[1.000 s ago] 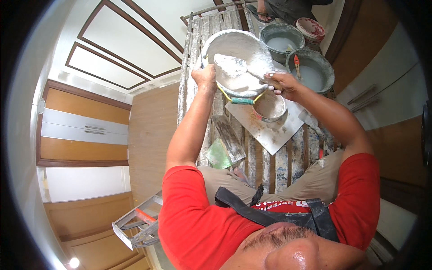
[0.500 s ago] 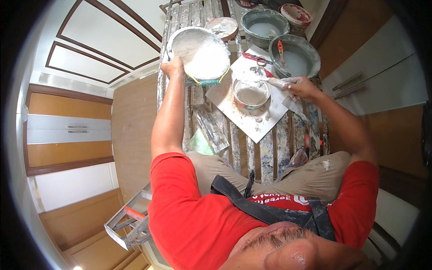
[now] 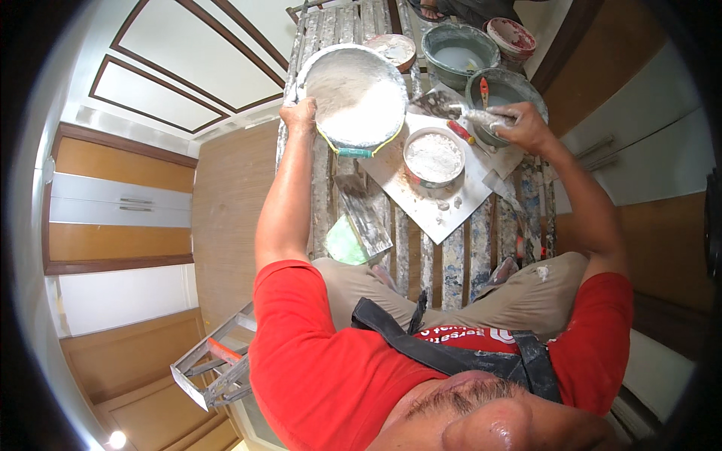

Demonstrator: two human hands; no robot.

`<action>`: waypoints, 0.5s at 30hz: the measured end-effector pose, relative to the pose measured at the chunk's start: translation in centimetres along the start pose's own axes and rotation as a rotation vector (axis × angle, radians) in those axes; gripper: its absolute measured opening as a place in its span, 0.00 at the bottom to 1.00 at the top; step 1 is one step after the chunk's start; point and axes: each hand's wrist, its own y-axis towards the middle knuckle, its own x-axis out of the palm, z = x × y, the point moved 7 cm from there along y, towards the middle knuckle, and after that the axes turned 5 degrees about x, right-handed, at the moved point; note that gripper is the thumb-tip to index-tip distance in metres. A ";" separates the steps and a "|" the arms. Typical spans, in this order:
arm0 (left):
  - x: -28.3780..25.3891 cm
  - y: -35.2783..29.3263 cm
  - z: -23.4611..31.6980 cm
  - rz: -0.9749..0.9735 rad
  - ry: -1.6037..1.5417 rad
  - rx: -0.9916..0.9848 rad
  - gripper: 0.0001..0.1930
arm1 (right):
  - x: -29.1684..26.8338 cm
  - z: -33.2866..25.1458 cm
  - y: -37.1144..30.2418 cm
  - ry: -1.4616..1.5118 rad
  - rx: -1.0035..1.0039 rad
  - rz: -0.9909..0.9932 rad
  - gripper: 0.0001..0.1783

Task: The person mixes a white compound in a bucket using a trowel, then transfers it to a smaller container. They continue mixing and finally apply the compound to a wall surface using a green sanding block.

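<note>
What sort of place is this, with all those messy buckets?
Probably a room indoors that's being fixed up: there's a big white-smeared bucket, a paint-spattered slatted platform and a stepladder.

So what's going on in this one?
A person sits on a slatted platform, working with white powder. The left hand grips the rim of a bucket with powder inside. The right hand holds a trowel by its handle, near a basin. Between the hands and nearer the body, a tub with white powder in it stands on a white board.
</note>
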 end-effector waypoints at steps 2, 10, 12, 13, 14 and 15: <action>-0.1 0.0 0.6 -0.082 0.050 0.027 0.16 | -0.4 -1.8 1.2 0.104 -0.019 -0.024 0.27; 3.4 -4.1 4.8 -0.405 -0.081 0.081 0.27 | 8.3 -8.6 5.2 -0.327 -0.152 0.010 0.24; 4.7 -5.9 6.5 -0.446 -0.121 0.113 0.30 | 10.1 -8.5 6.7 -0.370 -0.191 0.106 0.23; 5.2 -6.2 6.4 -0.469 -0.090 0.108 0.29 | 10.5 -8.3 7.4 -0.395 -0.211 0.153 0.23; 5.2 -6.4 6.8 -0.486 -0.112 0.165 0.28 | 10.8 -8.9 7.7 -0.416 -0.250 0.175 0.22; 5.1 -6.5 7.2 -0.502 -0.133 0.223 0.27 | 10.9 -9.3 8.0 -0.427 -0.269 0.214 0.22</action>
